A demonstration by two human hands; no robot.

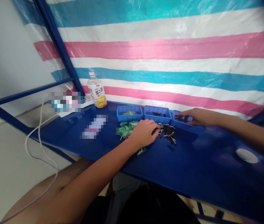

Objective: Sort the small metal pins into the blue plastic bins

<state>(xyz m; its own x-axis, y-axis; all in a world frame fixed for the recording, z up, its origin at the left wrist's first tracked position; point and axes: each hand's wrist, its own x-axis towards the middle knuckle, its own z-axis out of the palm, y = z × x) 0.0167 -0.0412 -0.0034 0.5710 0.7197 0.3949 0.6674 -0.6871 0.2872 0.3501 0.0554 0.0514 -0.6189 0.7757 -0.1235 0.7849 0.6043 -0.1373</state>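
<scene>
**Blue Below, Stripes Behind**

Closest to me are my dark clothing (150, 205) and a bare leg (59, 175), under the near edge of a glossy blue surface (169, 168). Off to the right, a white oval object (247, 155) lies on it.

Farther in, my left hand (144, 133) rests with bent fingers between a heap of green pieces (124, 128) and a loose scatter of black and silver pieces (168, 129); I cannot tell whether it grips any. My right hand (191, 116) reaches over the right tray (187, 125), fingers bent down at the dark bits inside, and I can't tell whether they are closed on one.

That tray ends a row of three blue ones behind the heaps: the middle tray (158, 118) also has dark bits, the left tray (129, 117) pale greenish ones. A blurred-out flat item (94, 127) lies left of the green heap, and a bottle (97, 93) with a yellow-bottomed label stands behind it. A white cable (39, 130) loops at the left, beside the blue metal frame (57, 46).

Beyond hangs a shiny sheet (157, 49) striped pink, white and blue, with a pale wall (3, 40) at far left.
</scene>
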